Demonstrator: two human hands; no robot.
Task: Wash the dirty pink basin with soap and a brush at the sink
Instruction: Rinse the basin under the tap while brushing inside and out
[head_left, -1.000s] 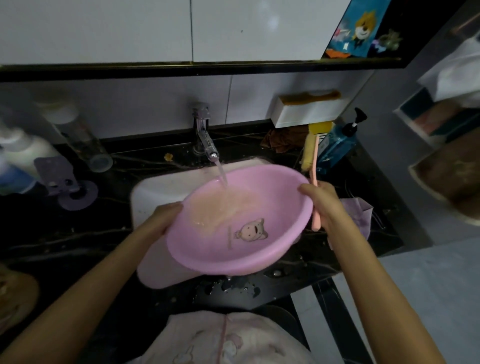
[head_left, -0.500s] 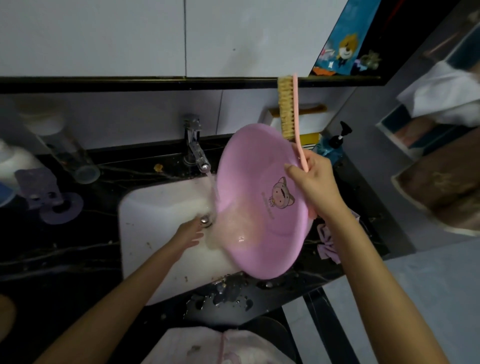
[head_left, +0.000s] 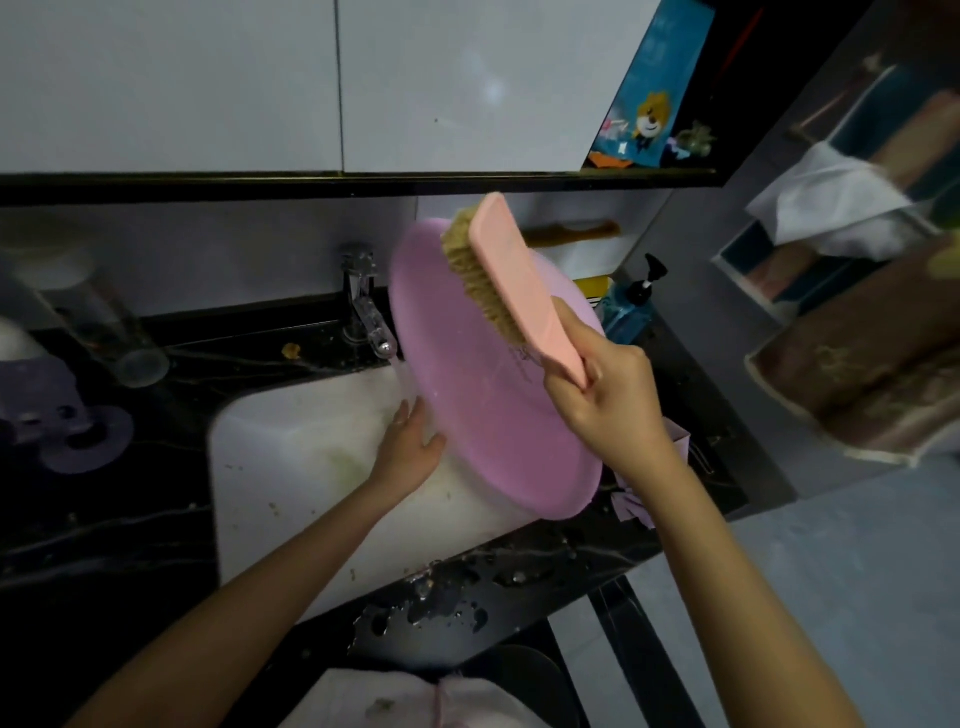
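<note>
The black worktop (head_left: 104, 519) held a white sink (head_left: 291, 467), a clear tumbler (head_left: 111, 332), seemingly a purple holder (head_left: 67, 431), a blue pump bottle (head_left: 631, 306) and water drops (head_left: 441, 597).

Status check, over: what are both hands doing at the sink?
Right hand grips brush, bristles on pink basin. Left hand holds its rim, tilted over sink. Tap running.
</note>
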